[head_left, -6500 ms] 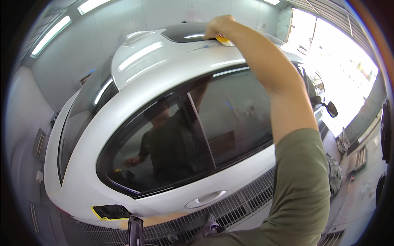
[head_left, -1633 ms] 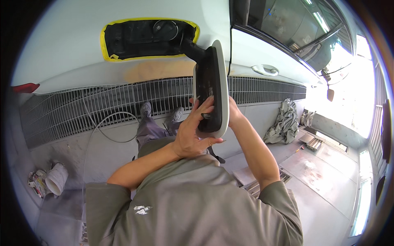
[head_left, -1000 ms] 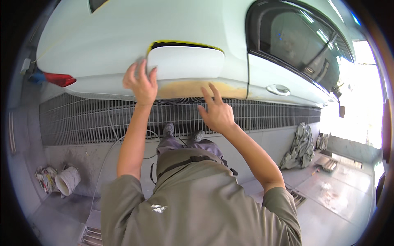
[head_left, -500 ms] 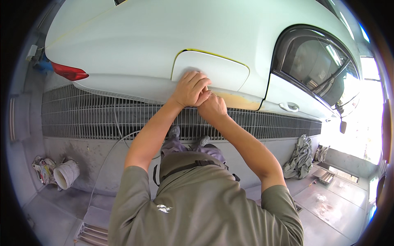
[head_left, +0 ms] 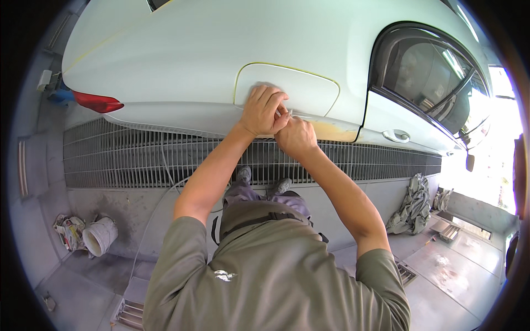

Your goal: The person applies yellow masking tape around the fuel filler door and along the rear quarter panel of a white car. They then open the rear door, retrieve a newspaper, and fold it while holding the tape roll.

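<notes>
A person in an olive shirt [head_left: 298, 265] is standing beside a white car [head_left: 182, 66], both forearms reaching to a rounded flap [head_left: 306, 91] that is sitting in the car's rear side panel, yellow edging [head_left: 287, 67] running along its top and left side. The left hand [head_left: 261, 112] is bending its fingers over the flap's lower part, while the right hand [head_left: 297, 135] is curling just below and to the right, the two meeting at the fingertips; whether either is gripping anything small there, one cannot tell. A tan patch [head_left: 334, 131] is showing on the bodywork just right of the right hand. A red tail lamp [head_left: 98, 101] is marking the car's left end, floor grating [head_left: 121, 157] is running beneath, and a pale bucket [head_left: 101, 237] is leaning at lower left.
</notes>
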{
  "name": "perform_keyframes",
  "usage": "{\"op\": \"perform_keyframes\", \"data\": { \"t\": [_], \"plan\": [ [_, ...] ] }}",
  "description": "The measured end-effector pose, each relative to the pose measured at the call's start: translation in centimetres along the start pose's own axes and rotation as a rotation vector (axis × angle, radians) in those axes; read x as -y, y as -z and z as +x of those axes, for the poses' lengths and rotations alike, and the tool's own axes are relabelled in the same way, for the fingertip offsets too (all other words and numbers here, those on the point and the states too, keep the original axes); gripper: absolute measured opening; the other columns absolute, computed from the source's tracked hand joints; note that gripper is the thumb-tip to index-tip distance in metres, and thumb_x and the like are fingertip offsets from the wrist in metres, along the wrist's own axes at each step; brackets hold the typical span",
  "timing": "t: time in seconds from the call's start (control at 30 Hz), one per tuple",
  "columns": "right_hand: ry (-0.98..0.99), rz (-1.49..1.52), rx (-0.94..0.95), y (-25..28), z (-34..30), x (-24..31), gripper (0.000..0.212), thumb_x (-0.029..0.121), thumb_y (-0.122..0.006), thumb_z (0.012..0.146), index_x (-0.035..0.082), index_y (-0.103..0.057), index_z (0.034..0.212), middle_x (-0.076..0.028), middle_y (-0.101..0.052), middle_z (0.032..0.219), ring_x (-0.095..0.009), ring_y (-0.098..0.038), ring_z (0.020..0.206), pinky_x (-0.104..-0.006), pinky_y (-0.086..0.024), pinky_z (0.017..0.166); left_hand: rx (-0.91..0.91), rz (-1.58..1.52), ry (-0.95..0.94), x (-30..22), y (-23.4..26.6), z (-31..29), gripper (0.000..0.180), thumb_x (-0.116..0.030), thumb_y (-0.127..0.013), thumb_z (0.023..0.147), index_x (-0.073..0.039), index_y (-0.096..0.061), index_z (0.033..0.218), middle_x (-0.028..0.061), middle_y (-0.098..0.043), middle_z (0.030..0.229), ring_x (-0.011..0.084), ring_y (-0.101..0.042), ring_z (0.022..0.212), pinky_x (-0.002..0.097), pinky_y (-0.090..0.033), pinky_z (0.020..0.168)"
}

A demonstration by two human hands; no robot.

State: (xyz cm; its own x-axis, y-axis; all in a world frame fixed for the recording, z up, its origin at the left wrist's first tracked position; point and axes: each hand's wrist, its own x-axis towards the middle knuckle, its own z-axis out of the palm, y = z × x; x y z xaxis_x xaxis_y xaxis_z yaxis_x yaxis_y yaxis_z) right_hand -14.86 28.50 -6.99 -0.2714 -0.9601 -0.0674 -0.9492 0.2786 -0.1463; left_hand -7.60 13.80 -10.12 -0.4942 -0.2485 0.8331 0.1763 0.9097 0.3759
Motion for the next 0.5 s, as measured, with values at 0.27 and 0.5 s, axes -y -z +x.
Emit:
{"op": "perform_keyframes", "data": {
  "t": [0.27, 0.5],
  "plan": [
    [0.014, 0.134, -0.022, 0.8, -7.5, 0.5, 0.039, 0.020, -0.062, 0.092, 0.010, -0.063, 0.130, -0.019, -0.073, 0.116, -0.036, -0.075, 0.076, -0.0490, -0.061, 0.069, 0.076, -0.118, 0.027, -6.9, 2.2, -4.7, 0.029, -0.020, -0.073, 0.087, -0.005, -0.066, 0.111, 0.0125, -0.067, 0.103, 0.0349, -0.064, 0.089, 0.0450, -0.049, 0.079],
    [-0.792, 0.195, 0.346, -4.9, -26.4, -6.0, 0.039, 0.040, -0.057, 0.101, 0.010, -0.070, 0.122, -0.022, -0.076, 0.097, -0.041, -0.073, 0.097, -0.0532, -0.057, 0.088, 0.746, -0.115, 1.038, -8.3, 9.4, -29.5, 0.031, -0.024, -0.065, 0.099, -0.002, -0.062, 0.120, 0.0211, -0.064, 0.112, 0.0380, -0.065, 0.102, 0.0475, -0.053, 0.086]
  ]
}}
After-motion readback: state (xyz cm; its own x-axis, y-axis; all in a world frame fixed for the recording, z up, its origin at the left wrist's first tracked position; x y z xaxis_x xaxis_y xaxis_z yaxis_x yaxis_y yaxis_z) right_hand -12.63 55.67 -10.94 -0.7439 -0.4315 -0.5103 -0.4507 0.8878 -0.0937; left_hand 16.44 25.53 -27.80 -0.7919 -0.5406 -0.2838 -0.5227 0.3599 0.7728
